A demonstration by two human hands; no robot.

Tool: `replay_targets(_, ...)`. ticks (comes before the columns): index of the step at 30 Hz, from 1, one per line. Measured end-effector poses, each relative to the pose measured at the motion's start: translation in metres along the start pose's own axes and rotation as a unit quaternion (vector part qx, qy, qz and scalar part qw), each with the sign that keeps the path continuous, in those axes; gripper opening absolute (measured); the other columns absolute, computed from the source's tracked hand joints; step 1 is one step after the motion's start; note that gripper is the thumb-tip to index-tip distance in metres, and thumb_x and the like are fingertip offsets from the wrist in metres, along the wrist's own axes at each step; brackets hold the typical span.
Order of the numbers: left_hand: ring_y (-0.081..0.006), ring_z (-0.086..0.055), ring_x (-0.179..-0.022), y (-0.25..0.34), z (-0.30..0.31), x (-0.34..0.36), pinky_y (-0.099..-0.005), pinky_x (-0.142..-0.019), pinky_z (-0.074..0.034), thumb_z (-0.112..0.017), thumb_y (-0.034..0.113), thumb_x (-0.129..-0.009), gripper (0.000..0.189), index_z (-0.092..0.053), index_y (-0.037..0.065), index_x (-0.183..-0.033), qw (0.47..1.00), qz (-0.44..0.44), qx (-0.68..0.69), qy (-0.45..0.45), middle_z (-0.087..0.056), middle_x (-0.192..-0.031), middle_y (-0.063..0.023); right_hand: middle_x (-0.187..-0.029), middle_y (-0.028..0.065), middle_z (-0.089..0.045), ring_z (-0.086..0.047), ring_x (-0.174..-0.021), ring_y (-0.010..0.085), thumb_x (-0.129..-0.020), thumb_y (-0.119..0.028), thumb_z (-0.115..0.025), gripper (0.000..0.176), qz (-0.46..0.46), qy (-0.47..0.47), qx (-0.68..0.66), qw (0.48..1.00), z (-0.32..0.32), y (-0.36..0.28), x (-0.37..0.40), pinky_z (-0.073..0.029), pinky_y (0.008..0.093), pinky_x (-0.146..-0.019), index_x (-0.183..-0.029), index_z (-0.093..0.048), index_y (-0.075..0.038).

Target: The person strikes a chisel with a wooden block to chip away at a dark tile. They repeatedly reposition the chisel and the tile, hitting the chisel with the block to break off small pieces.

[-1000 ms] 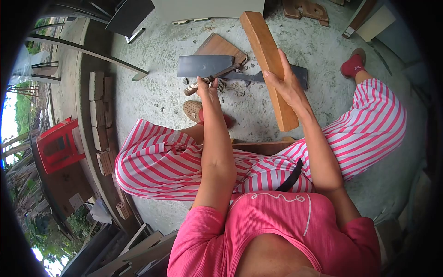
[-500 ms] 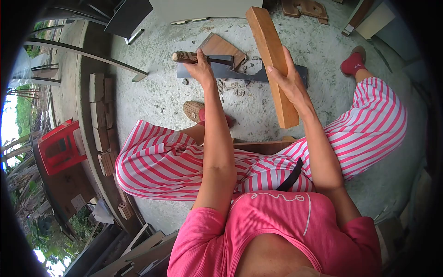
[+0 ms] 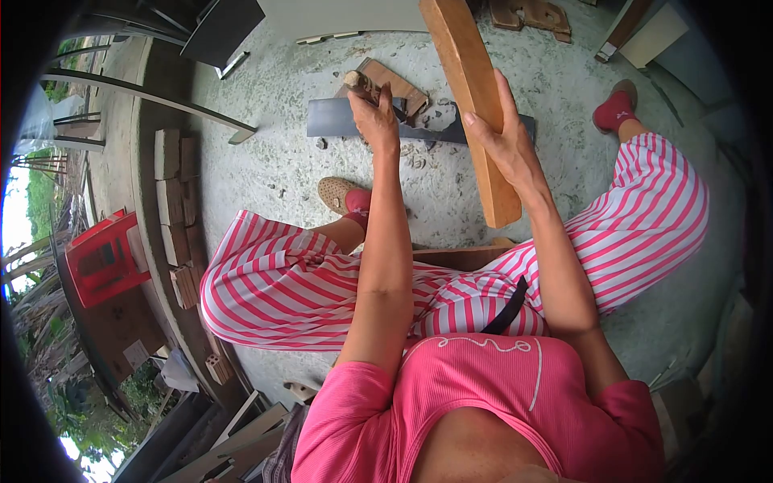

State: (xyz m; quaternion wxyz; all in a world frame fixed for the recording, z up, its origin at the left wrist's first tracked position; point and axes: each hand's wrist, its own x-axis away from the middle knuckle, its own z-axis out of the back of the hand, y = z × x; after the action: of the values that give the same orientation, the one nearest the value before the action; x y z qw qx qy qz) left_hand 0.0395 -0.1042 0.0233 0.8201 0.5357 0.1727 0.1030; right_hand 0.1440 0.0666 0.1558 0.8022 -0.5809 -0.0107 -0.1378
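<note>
My left hand is closed around the rough wooden handle of a tool. A dark metal part of the tool shows past my fingers, but its exact kind cannot be made out. My right hand grips a long squared wooden block by its side, thumb lying across the top face. The block is held up above the floor, tilted, its lower end toward my lap. Beyond my hands, a dark grey strip lies on the floor with a brown board piece by it.
Dark fragments are scattered over the concrete floor. A low wooden seat edge shows between my legs. To the left are stacked bricks, a red plastic stool and a slanting metal bar. Cut wood pieces lie at the back.
My left hand has moved right, toward the block, and the tool has turned so its handle end points more up and away. The block has shifted slightly up and left.
</note>
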Motion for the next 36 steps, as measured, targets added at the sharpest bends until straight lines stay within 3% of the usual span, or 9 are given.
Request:
replay_targets(8,-0.0311,-0.057,-0.081,0.007,-0.007,0.007,-0.0384,-0.074,-0.044,-0.067,0.021,-0.08,0.032,-0.05,0.002,-0.099,0.996,-0.058,0.042,-0.043,-0.059,-0.088,-0.0156,-0.119,0.0236,-0.056,-0.058,-0.105,0.0382,-0.076,-0.041,-0.065,0.088,0.165,0.002,0.013,0.986,-0.014,-0.034,0.002,-0.047,0.0403,-0.09,-0.146,-0.015,-0.021)
replay_targets(9,-0.0316,-0.058,-0.085,0.0,-0.01,0.008,-0.0385,-0.076,-0.045,-0.066,0.02,-0.081,0.031,-0.049,0.003,-0.101,0.993,0.006,0.092,-0.072,-0.058,-0.091,-0.015,-0.119,0.0243,-0.056,-0.057,-0.106,0.0393,-0.076,-0.042,-0.065,0.088,0.101,-0.06,0.085,0.989,-0.02,-0.027,0.0,-0.047,0.0415,-0.09,-0.146,-0.015,-0.021)
replay_targets(11,-0.0318,-0.058,-0.086,-0.001,-0.009,0.011,-0.0386,-0.076,-0.045,-0.065,0.021,-0.081,0.032,-0.049,0.004,-0.103,0.995,-0.015,0.067,-0.07,-0.058,-0.093,-0.0148,-0.125,0.0251,-0.052,-0.05,-0.116,0.04,-0.076,-0.042,-0.064,0.087,-0.005,-0.157,0.136,0.978,-0.029,-0.008,-0.005,-0.043,0.0423,-0.095,-0.146,-0.016,-0.023)
replay_targets(15,-0.0311,-0.059,-0.089,0.002,-0.005,0.013,-0.0386,-0.078,-0.046,-0.065,0.022,-0.081,0.037,-0.048,0.005,-0.109,0.996,-0.039,0.045,-0.072,-0.058,-0.099,-0.0143,-0.125,0.024,-0.052,-0.051,-0.116,0.0389,-0.076,-0.045,-0.063,0.086,-0.03,-0.16,0.096,0.982,-0.021,-0.006,0.002,-0.042,0.0412,-0.096,-0.146,-0.017,-0.023)
replay_targets(22,-0.0286,-0.059,-0.081,0.003,0.006,-0.005,-0.0366,-0.076,-0.045,-0.069,0.025,-0.079,0.035,-0.051,0.003,-0.1,0.998,0.02,0.031,-0.05,-0.062,-0.09,-0.0141,-0.125,0.0227,-0.053,-0.054,-0.115,0.0334,-0.078,-0.046,-0.062,0.088,0.013,-0.047,0.083,0.995,0.003,-0.019,0.004,-0.043,0.0371,-0.095,-0.146,-0.016,-0.014)
replay_targets(25,-0.0287,-0.059,-0.08,0.002,0.01,-0.008,-0.0375,-0.075,-0.045,-0.069,0.028,-0.078,0.036,-0.051,0.003,-0.096,0.997,0.054,0.012,-0.051,-0.062,-0.088,-0.0148,-0.122,0.0231,-0.054,-0.055,-0.111,0.0344,-0.079,-0.045,-0.062,0.086,0.124,0.005,0.01,0.992,-0.004,-0.037,0.002,-0.045,0.0375,-0.092,-0.146,-0.016,-0.015)
replay_targets(30,-0.0292,-0.06,-0.079,-0.003,0.002,-0.004,-0.0372,-0.076,-0.045,-0.068,0.026,-0.079,0.035,-0.051,0.003,-0.099,0.999,0.008,0.029,-0.039,-0.063,-0.088,-0.0147,-0.124,0.0243,-0.053,-0.052,-0.115,0.0379,-0.076,-0.05,-0.062,0.091,0.015,-0.109,0.12,0.987,-0.025,-0.017,-0.005,-0.043,0.0396,-0.095,-0.146,-0.015,-0.017)
replay_targets(33,-0.0294,-0.062,-0.086,-0.008,0.004,-0.004,-0.0384,-0.078,-0.046,-0.068,0.022,-0.079,0.037,-0.05,0.004,-0.107,0.992,-0.003,0.124,-0.029,-0.064,-0.093,-0.0158,-0.138,0.0224,-0.039,-0.037,-0.129,0.034,-0.073,-0.053,-0.063,0.094,-0.05,-0.16,0.079,0.983,-0.034,-0.002,-0.002,-0.031,0.0377,-0.106,-0.146,-0.02,-0.011)
replay_targets(36,-0.0306,-0.063,-0.085,-0.004,0.005,-0.006,-0.0389,-0.078,-0.046,-0.068,0.023,-0.078,0.038,-0.051,0.005,-0.106,0.997,0.041,0.064,-0.034,-0.064,-0.093,-0.0157,-0.126,0.0236,-0.052,-0.052,-0.115,0.0381,-0.075,-0.047,-0.063,0.09,0.041,-0.122,0.048,0.991,-0.02,-0.027,0.005,-0.042,0.0388,-0.097,-0.146,-0.017,-0.017)
